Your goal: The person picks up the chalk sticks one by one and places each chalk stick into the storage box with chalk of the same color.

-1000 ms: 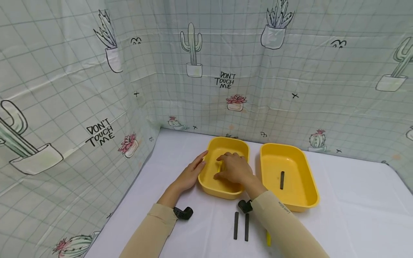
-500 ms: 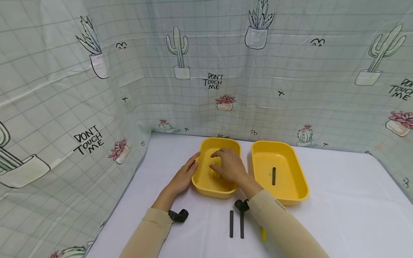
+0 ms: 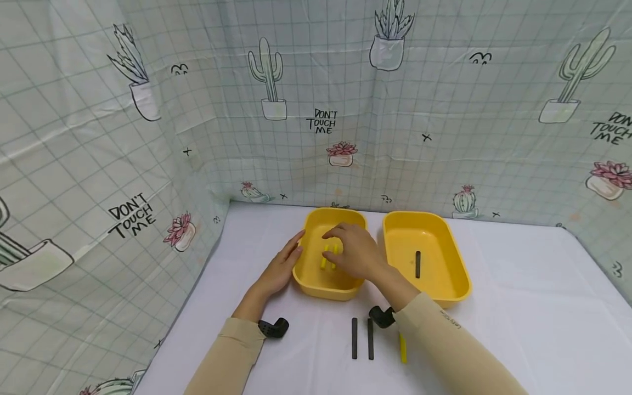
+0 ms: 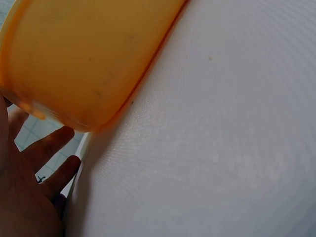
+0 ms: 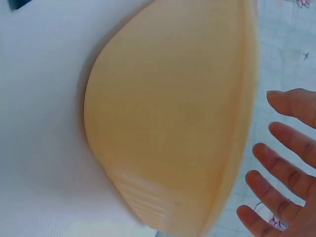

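Two short yellow sticks, a left one [image 3: 324,257] and a right one [image 3: 334,256], are in the left yellow tray [image 3: 323,292], side by side. Over that tray is my right hand [image 3: 360,252], its thumb and fingers spread apart; in the right wrist view the hand [image 5: 289,173] holds nothing beside the tray wall [image 5: 168,118]. My left hand [image 3: 277,271] rests against the tray's left side with extended fingers. In the left wrist view its fingertips [image 4: 61,136] are at the tray wall [image 4: 98,59].
A second yellow tray [image 3: 446,282] stands to the right, with one dark stick [image 3: 417,264] in it. On the white table in front lie two more dark sticks, one left [image 3: 354,339] and one right [image 3: 371,340], plus a yellow stick [image 3: 403,348] near my right sleeve [image 3: 444,334].
My right thumb and fingers have let go of a yellow stick, which now lies in the left tray beside another. The left hand keeps its place; the head view has shifted slightly.
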`<state>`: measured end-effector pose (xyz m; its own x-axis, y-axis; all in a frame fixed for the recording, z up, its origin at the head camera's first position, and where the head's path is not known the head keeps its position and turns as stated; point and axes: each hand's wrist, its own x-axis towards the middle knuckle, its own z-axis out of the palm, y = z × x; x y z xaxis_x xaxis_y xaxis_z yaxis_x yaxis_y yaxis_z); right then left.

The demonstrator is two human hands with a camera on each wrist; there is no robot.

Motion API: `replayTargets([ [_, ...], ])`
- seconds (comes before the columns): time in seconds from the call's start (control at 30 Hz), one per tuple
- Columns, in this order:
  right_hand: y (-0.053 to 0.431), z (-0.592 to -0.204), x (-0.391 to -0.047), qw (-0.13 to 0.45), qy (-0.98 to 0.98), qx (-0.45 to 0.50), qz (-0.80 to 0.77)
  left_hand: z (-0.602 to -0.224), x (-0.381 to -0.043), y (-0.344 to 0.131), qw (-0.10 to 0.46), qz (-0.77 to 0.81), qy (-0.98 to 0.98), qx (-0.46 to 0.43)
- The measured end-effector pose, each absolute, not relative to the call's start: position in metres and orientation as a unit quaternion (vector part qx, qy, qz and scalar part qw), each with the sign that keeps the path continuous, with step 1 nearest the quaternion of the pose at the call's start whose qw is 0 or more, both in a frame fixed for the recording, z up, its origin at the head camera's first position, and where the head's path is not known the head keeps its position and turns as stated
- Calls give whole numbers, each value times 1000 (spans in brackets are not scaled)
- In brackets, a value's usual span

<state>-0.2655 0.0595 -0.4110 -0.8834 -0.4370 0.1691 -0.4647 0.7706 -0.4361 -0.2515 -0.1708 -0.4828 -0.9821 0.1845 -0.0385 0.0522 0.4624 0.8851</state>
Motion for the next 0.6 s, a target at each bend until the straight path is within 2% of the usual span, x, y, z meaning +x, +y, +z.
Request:
replayTargets([
  [0.3,72,-404,-247,55,-931,274,237,-485,-253,-172,58,512,854,67],
  [0.6,83,-400,-220,44,-931,273,237,-484,-251,-175,64,523,847,68],
])
